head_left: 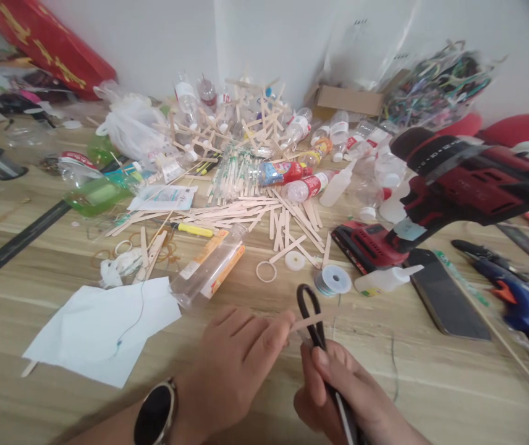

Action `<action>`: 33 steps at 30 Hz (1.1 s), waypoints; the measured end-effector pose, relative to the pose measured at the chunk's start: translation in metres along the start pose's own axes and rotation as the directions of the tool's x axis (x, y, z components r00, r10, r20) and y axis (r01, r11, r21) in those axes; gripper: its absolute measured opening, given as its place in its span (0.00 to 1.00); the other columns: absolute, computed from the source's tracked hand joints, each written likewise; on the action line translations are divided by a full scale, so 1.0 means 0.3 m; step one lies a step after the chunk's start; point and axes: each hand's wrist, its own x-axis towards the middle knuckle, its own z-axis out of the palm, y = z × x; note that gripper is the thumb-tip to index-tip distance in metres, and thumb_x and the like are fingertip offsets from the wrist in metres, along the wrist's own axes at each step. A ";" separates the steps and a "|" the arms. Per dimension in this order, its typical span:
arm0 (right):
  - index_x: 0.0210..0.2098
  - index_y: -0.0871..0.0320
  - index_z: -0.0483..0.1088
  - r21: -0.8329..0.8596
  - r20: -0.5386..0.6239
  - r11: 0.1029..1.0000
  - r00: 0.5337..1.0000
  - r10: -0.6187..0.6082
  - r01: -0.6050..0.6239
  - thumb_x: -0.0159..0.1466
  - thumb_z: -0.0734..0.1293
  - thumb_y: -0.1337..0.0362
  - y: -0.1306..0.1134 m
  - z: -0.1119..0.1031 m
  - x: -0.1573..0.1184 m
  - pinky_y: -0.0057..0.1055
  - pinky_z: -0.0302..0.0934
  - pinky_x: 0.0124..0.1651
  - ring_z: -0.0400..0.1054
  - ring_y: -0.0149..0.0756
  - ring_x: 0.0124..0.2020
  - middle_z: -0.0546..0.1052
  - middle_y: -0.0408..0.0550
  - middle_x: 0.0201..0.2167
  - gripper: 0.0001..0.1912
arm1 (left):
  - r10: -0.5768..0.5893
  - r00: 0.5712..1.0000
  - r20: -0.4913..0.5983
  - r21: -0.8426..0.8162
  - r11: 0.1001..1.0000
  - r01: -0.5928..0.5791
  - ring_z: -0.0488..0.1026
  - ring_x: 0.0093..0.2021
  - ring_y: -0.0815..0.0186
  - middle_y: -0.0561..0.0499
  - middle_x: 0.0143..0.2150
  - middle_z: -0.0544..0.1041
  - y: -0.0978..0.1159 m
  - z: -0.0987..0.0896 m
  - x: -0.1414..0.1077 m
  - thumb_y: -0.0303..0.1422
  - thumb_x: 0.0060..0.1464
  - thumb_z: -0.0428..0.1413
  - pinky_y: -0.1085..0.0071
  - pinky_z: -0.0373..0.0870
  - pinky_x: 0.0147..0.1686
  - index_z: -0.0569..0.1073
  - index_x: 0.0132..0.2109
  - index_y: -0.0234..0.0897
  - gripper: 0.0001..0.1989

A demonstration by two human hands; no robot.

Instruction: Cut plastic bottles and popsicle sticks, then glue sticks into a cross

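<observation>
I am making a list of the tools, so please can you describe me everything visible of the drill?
The drill is red and black, apparently plastic-bodied, with a dark, marked collar towards the left, a greyish band behind it and a pale patch on its grip. It stands at the right on its wide base, on the wooden table. Its rear is cut off by the picture edge. A white nozzle bottle and a phone lie close by. Neither hand touches it.

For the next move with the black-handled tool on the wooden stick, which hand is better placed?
Right, I'd judge: the right hand grips the black-handled tool close to the wooden stick, while the left hand is occupied holding that stick.
</observation>
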 end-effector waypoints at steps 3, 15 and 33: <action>0.22 0.57 0.65 -0.260 -0.080 0.956 0.984 -0.161 0.136 0.61 0.64 0.37 -0.002 -0.010 -0.006 0.23 0.44 0.18 0.47 0.23 0.12 0.61 0.36 0.10 0.29 | -0.086 0.996 -0.002 -0.047 0.995 0.086 0.74 0.45 0.60 0.44 0.49 0.79 -0.005 -0.008 0.009 0.30 0.69 0.42 0.62 0.71 0.46 0.67 0.60 0.37 0.17; 0.38 0.57 0.71 -0.909 0.412 -0.283 0.556 -0.722 0.307 0.72 0.59 0.68 -0.041 -0.040 -0.019 0.29 0.56 0.27 0.68 0.29 0.20 0.78 0.41 0.23 0.10 | -0.559 0.630 0.539 -0.686 0.142 0.714 0.69 0.24 0.70 0.52 0.27 0.75 -0.004 -0.029 0.048 0.51 0.60 0.52 0.76 0.66 0.23 0.77 0.43 0.34 0.23; 0.27 0.56 0.71 -0.839 0.162 0.364 0.823 -0.544 0.405 0.71 0.59 0.56 -0.071 0.011 0.005 0.24 0.59 0.25 0.68 0.30 0.23 0.75 0.43 0.24 0.19 | -0.464 0.697 0.547 -0.702 0.200 0.684 0.68 0.25 0.71 0.55 0.22 0.71 -0.010 -0.042 0.053 0.34 0.60 0.55 0.76 0.66 0.29 0.78 0.28 0.35 0.14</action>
